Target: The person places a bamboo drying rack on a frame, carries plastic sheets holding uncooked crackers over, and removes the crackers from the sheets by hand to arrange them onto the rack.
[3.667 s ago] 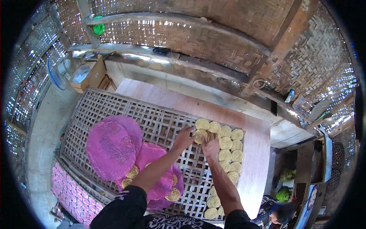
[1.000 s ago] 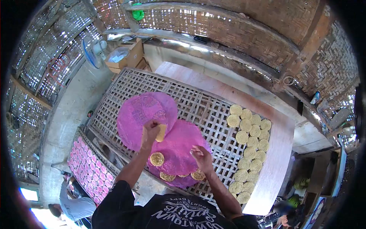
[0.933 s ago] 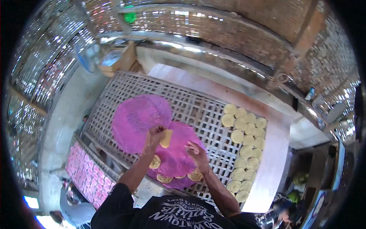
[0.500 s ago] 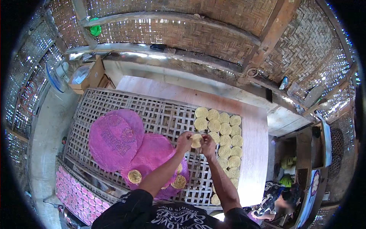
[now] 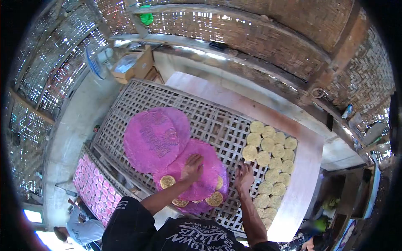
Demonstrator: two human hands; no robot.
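Several round yellow noodle-like discs [image 5: 274, 175] lie in rows on the right end of a woven bamboo rack [image 5: 222, 127]. My left hand [image 5: 192, 168] is over a pink cloth sheet [image 5: 205, 159]; its fingers are bunched, and whatever they may hold is hidden. Another round pink sheet [image 5: 153, 140] with printed marks lies to the left. Discs [image 5: 167, 181] show at the near edges of the pink sheets. My right hand [image 5: 244, 178] hovers over the bare lattice just left of the rows, fingers apart, holding nothing.
A pale board [image 5: 307, 167] extends behind and right of the rack. At the lower left is a tray of pink rounds [image 5: 94, 188], with a person in grey [image 5: 86, 228] beside it. Another person [image 5: 312, 242] is at the lower right. A box [image 5: 140, 65] and fan [image 5: 94, 62] stand at back left.
The disc held between both hands is now out of them, and another disc lies at the left edge of the rows. My left hand has moved back over the pink sheet; the view has shifted.
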